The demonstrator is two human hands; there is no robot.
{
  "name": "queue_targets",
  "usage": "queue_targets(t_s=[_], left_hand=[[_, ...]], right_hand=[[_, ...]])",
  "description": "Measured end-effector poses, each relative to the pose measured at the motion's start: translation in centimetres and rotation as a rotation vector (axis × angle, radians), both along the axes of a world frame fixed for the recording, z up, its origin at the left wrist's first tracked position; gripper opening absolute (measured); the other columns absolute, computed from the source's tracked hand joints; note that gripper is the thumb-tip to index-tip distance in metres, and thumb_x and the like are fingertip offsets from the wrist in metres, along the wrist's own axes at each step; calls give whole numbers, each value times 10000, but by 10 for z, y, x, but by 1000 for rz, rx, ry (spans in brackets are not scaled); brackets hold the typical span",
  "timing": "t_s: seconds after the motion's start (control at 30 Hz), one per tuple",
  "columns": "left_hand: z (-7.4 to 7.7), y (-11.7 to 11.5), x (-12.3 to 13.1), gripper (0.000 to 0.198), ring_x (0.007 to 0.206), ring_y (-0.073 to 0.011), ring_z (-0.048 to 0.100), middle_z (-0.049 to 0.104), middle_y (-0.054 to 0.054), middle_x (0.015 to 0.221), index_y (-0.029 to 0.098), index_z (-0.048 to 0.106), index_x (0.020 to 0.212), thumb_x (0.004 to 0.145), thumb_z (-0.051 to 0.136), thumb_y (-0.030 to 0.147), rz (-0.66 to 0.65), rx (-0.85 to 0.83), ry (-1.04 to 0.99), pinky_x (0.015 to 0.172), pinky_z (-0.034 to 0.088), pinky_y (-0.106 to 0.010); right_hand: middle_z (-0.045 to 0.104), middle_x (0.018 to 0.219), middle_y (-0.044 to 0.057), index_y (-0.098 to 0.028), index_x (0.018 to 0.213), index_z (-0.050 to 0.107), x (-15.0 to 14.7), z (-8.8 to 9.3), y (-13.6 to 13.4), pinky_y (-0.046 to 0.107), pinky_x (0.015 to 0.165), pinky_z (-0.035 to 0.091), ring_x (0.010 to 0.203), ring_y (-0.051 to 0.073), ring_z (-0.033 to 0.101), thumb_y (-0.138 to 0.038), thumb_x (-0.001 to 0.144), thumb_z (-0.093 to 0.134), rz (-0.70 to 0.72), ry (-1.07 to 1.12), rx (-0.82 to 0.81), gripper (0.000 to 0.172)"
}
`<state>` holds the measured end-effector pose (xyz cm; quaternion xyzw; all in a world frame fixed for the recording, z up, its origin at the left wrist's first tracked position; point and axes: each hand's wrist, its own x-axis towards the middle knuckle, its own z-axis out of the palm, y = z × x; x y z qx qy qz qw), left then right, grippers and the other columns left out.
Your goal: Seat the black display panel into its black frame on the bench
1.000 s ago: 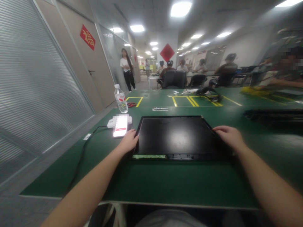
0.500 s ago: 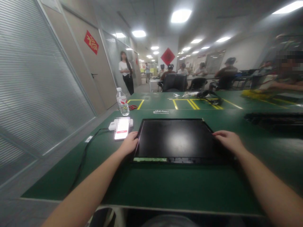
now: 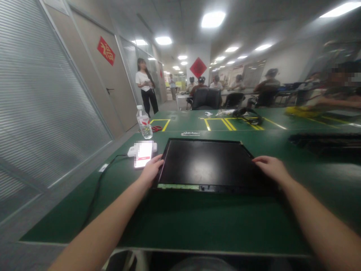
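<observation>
We hold the black screen (image 3: 207, 162) by both sides, left hand (image 3: 153, 168) and right hand (image 3: 271, 167), probably so it cannot tip.

Phone (image 3: 144, 154) left of screen (image 3: 207, 162), bottle (image 3: 144, 123) behind phone

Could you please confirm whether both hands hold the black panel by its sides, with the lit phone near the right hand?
Not quite: the head view shows the lit phone near the left hand, not the right hand. Both hands do hold the black panel by its sides.
</observation>
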<state>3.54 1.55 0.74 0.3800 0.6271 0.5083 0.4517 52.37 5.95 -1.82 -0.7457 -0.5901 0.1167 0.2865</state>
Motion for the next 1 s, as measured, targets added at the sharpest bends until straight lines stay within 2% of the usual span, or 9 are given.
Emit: queue_targets(t_s=[0.2, 0.37, 0.5, 0.67, 0.8, 1.0], left_hand=[[8, 0, 6, 548, 572, -189, 724, 805, -58, 791, 150, 593, 1501, 953, 590, 136, 35, -95, -91, 579, 578, -285], [5, 2, 4, 684, 544, -182, 703, 810, -46, 824, 217, 433, 1621, 961, 602, 164, 23, -124, -143, 562, 574, -288], [2, 3, 1, 666, 560, -179, 711, 809, -53, 846, 223, 473, 1591, 944, 617, 164, 0, -108, -150, 574, 583, -288], [3, 3, 1, 618, 523, -162, 683, 754, -13, 724, 221, 500, 1569, 962, 598, 149, 1, -84, -169, 519, 549, -256], [8, 1, 4, 614, 522, -156, 688, 783, -28, 796, 226, 495, 1575, 975, 591, 137, 17, -80, -206, 504, 544, -251], [14, -2, 10, 615, 456, -151, 664, 773, -49, 749, 134, 496, 1557, 956, 590, 42, 37, -57, -260, 463, 538, -235]], right_hand=[[799, 837, 49, -267, 822, 833, -2, 1, 0, 387, 766, 556, 819, 273, 721, -297, 745, 631, -1, -17, 11, 219], [799, 856, 54, -256, 848, 836, -1, 1, 0, 393, 784, 554, 825, 270, 721, -298, 765, 619, -4, -3, -14, 236], [802, 897, 56, -253, 872, 835, -2, 1, -1, 398, 816, 554, 864, 275, 723, -298, 779, 614, 3, 11, -28, 244], [806, 941, 61, -248, 906, 843, -2, 2, -2, 394, 825, 541, 894, 277, 721, -286, 807, 610, 8, 7, -47, 256], [809, 944, 56, -251, 903, 846, -1, 0, -1, 393, 816, 542, 888, 276, 722, -286, 800, 619, 11, 3, -41, 252], [810, 938, 52, -250, 879, 841, 0, -3, 2, 387, 841, 553, 899, 270, 726, -285, 782, 623, 24, -5, -14, 241]])
